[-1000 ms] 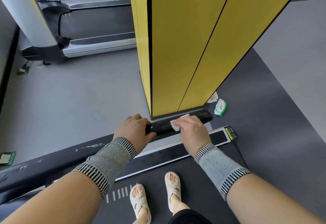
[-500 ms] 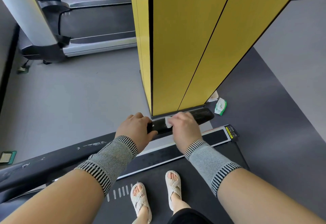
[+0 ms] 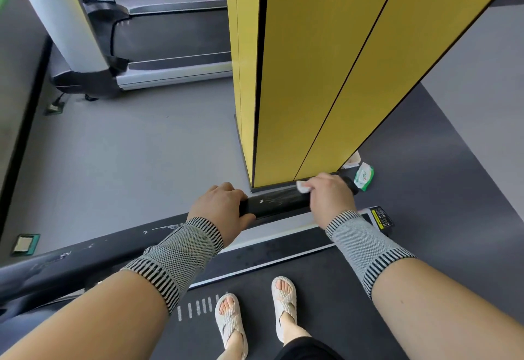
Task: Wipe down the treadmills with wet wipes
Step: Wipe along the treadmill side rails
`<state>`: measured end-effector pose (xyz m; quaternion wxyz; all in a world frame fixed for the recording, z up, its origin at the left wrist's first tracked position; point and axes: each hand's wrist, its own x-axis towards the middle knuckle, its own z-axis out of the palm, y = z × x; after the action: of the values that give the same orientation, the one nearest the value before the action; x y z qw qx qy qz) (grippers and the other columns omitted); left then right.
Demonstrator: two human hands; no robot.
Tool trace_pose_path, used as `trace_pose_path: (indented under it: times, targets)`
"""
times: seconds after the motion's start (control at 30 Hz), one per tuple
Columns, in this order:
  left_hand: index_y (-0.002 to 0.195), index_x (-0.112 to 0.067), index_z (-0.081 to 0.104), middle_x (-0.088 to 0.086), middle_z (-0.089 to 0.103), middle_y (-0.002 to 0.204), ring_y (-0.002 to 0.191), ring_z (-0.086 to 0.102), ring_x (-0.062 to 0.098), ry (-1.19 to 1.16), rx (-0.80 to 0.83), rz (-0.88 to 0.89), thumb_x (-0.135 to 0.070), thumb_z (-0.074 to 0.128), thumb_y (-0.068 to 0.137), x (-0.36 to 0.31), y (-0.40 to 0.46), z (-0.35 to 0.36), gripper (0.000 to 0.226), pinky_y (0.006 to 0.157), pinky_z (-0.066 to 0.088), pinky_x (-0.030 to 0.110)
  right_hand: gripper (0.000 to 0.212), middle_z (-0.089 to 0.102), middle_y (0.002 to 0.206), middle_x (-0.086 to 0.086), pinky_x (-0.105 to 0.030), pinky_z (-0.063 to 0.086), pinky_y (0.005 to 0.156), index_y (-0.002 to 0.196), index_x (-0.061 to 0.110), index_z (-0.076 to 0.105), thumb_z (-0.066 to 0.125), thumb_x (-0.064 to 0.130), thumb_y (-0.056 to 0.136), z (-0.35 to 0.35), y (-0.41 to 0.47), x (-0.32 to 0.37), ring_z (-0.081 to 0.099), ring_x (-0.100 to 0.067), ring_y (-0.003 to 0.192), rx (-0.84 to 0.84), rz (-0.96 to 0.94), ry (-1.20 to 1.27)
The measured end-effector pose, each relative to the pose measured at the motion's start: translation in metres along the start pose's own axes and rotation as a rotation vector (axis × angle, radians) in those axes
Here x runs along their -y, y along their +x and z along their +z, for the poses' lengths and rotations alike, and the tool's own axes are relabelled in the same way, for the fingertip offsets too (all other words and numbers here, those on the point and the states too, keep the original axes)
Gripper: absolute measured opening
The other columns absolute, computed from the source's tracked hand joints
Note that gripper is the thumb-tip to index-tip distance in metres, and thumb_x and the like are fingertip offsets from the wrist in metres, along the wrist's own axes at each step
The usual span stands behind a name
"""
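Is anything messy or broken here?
A little. The wet wipes pack lies on the floor beside the yellow pillar, with a white scrap next to it. The black handrail shows whitish scuffs or smears further left. Nothing looks broken.

A yellow pillar (image 3: 326, 76) is rising beside the black handrail (image 3: 279, 202). Grey mesh wrist sleeves (image 3: 181, 249) are showing black-striped cuffs; the wipe (image 3: 302, 186) is white.

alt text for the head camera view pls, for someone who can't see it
Seen from above, a person's right hand presses a white wet wipe onto a black treadmill handrail while the left hand grips the rail. A yellow pillar rises just beyond, with a green wipes pack on the floor at its base.
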<state>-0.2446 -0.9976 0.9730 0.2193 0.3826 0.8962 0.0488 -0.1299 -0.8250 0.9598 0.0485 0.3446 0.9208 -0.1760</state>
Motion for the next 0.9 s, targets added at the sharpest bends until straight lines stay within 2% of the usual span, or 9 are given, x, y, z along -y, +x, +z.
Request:
trace_pose_path:
  times: [0.07,0.2,0.3,0.37,0.5,0.57,0.67,0.83,0.9]
  targets:
    - [0.126,-0.028,0.056,-0.005,0.053,0.117,0.109,0.049,0.015,-0.001,-0.003,-0.004,-0.053,0.053,0.089,0.000,0.001,0.001,0.045,0.089,0.042,0.029,0.032,0.061,0.105,-0.004,-0.023,0.031,0.077,0.107,0.012,0.069,0.045,-0.002,0.091,0.006,-0.006,0.014,0.047,-0.022,0.102,-0.058,-0.022,0.032]
    - [0.125,-0.029,0.056,-0.005,0.052,0.116,0.110,0.049,0.016,-0.001,0.013,-0.019,-0.054,0.054,0.088,0.001,0.001,0.000,0.045,0.090,0.043,0.030,0.031,0.066,0.100,-0.005,-0.032,0.044,0.089,0.095,0.009,0.071,0.050,-0.010,0.083,0.019,-0.027,0.034,0.050,-0.022,0.100,0.014,-0.336,0.159]
    - [0.125,-0.028,0.056,-0.005,0.053,0.115,0.108,0.049,0.016,-0.001,0.008,-0.006,-0.054,0.054,0.088,0.000,0.001,0.001,0.045,0.090,0.045,0.030,0.033,0.064,0.111,-0.005,-0.027,0.041,0.094,0.110,0.009,0.070,0.048,-0.004,0.090,0.014,-0.022,-0.011,0.049,-0.021,0.108,-0.083,-0.066,0.151]
    - [0.126,-0.027,0.056,-0.005,0.053,0.114,0.108,0.049,0.016,-0.014,-0.001,-0.005,-0.053,0.054,0.088,0.001,0.001,0.002,0.046,0.091,0.046,0.031,0.031,0.065,0.106,-0.006,-0.030,0.045,0.090,0.102,0.008,0.072,0.052,-0.008,0.085,0.018,-0.028,-0.006,0.051,-0.023,0.105,-0.173,-0.004,0.146]
    - [0.126,-0.027,0.056,-0.004,0.053,0.115,0.109,0.049,0.016,-0.003,0.002,-0.008,-0.053,0.054,0.089,0.000,0.001,0.001,0.046,0.092,0.043,0.029,0.028,0.067,0.082,-0.002,-0.029,0.053,0.071,0.075,0.009,0.071,0.070,-0.016,0.062,0.035,-0.047,0.034,0.060,-0.024,0.083,-0.124,-0.369,0.170]
    - [0.128,-0.028,0.055,-0.005,0.052,0.116,0.109,0.048,0.015,-0.006,-0.004,0.004,-0.052,0.054,0.089,0.001,0.000,0.000,0.045,0.092,0.044,0.030,0.032,0.069,0.086,-0.005,-0.033,0.055,0.076,0.083,0.009,0.074,0.066,-0.017,0.065,0.027,-0.038,0.013,0.060,-0.025,0.086,-0.150,-0.320,0.155]
    - [0.131,-0.030,0.053,-0.006,0.052,0.123,0.114,0.047,0.016,-0.003,-0.004,0.011,-0.052,0.053,0.089,0.005,-0.004,0.002,0.047,0.095,0.043,0.031,0.032,0.067,0.105,-0.007,-0.033,0.047,0.088,0.104,0.007,0.072,0.052,-0.010,0.085,0.017,-0.031,-0.002,0.052,-0.025,0.102,-0.178,-0.032,0.105]
    - [0.131,-0.032,0.052,-0.008,0.052,0.125,0.115,0.047,0.016,0.041,-0.029,-0.028,-0.054,0.056,0.086,0.015,-0.010,0.000,0.050,0.099,0.041,0.036,0.033,0.069,0.091,-0.007,-0.037,0.052,0.081,0.090,0.009,0.074,0.058,-0.015,0.074,0.028,-0.037,0.043,0.056,-0.028,0.091,-0.062,-0.367,0.113]
    - [0.128,-0.032,0.054,-0.008,0.053,0.125,0.115,0.048,0.016,0.053,-0.026,-0.053,-0.056,0.055,0.085,0.021,-0.012,-0.004,0.050,0.099,0.040,0.036,0.035,0.066,0.104,-0.006,-0.030,0.042,0.088,0.108,0.011,0.071,0.050,-0.006,0.086,0.016,-0.023,0.023,0.052,-0.025,0.101,-0.058,-0.203,0.058]
